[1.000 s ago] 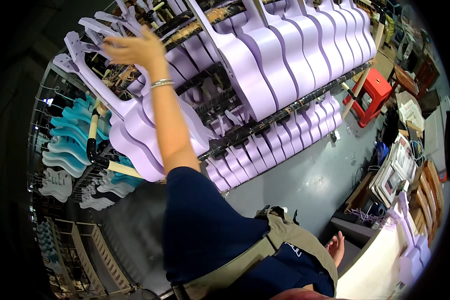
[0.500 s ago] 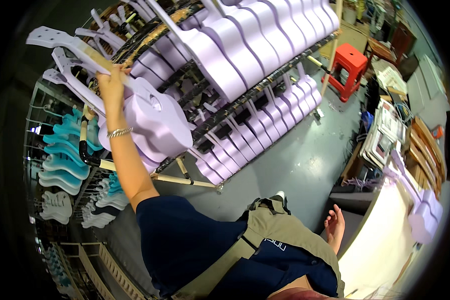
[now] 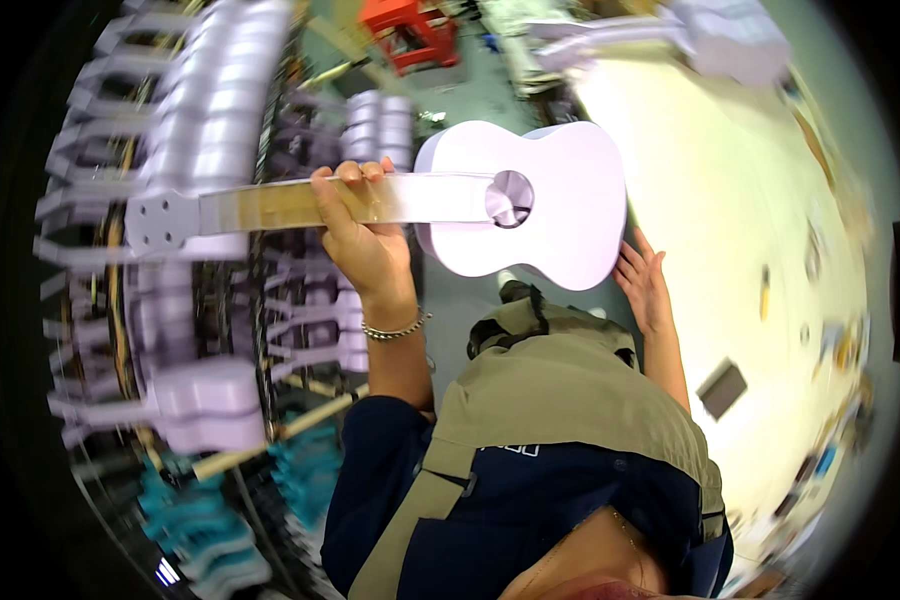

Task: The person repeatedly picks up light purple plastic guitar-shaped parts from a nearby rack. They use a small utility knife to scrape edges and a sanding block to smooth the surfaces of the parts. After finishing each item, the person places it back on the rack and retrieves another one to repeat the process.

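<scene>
A lavender ukulele without strings lies level in front of me, its soundhole facing up and its headstock to the left. Bare yellowish masking or wood shows along part of its neck. My left hand is closed round the neck, thumb on the near side and fingertips over the far side. At the body's lower right edge is my right hand, fingers stretched out and apart; whether they touch the body I cannot tell.
On the left, a rack holds rows of lavender ukuleles, blurred, with teal bodies below. To the right stands a pale bench bearing another lavender ukulele and a small dark block. A red stool is farther off.
The ukulele has come away from the rack in my left hand and is now in front of me. My view has turned right toward the bench. My right hand has come up beside the body.
</scene>
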A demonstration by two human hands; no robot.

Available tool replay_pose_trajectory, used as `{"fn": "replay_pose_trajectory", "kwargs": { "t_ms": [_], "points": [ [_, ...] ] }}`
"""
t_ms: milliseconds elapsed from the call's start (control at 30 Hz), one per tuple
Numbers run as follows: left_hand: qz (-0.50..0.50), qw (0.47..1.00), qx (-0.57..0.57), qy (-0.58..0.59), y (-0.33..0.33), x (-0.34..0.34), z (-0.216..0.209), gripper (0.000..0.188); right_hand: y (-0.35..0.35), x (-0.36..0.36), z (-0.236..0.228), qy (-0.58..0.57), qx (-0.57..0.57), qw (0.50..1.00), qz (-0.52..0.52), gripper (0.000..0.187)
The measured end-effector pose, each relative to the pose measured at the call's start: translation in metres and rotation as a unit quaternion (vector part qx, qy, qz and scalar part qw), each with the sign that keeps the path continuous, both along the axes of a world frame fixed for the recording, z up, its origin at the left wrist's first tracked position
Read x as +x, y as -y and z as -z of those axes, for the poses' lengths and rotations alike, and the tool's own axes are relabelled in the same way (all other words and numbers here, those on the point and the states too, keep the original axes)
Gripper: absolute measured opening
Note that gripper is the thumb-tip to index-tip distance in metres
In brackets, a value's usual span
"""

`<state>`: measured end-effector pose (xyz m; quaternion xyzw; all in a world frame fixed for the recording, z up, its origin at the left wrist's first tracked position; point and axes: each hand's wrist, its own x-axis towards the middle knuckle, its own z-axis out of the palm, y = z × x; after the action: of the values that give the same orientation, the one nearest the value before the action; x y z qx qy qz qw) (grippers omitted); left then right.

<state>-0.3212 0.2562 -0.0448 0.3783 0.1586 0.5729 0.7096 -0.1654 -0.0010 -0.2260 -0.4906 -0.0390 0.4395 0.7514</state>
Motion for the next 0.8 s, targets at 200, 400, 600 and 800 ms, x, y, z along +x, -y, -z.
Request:
{"fn": "replay_pose_trajectory", "kwargs": {
  "t_ms": [200,400,600,800],
  "points": [
    [0.253,0.966,-0.03,0.035,0.078,0.111,0.031,0.016,0.081,-0.001,-0.006,-0.116,0.011,0.951,0.285,0.074],
    [0.351,0.936,-0.005,-0.008,0.124,0.175,0.033,0.023,0.125,-0.005,0.014,-0.103,0.077,0.898,0.421,0.072],
    [0.399,0.91,0.06,-0.098,0.134,0.213,0.05,0.038,0.12,-0.004,0.005,-0.081,0.109,0.849,0.511,0.075],
    [0.419,0.898,0.014,-0.133,0.109,0.251,0.063,0.036,0.103,0.003,-0.022,0.009,0.075,0.832,0.55,0.08]
  ]
}}
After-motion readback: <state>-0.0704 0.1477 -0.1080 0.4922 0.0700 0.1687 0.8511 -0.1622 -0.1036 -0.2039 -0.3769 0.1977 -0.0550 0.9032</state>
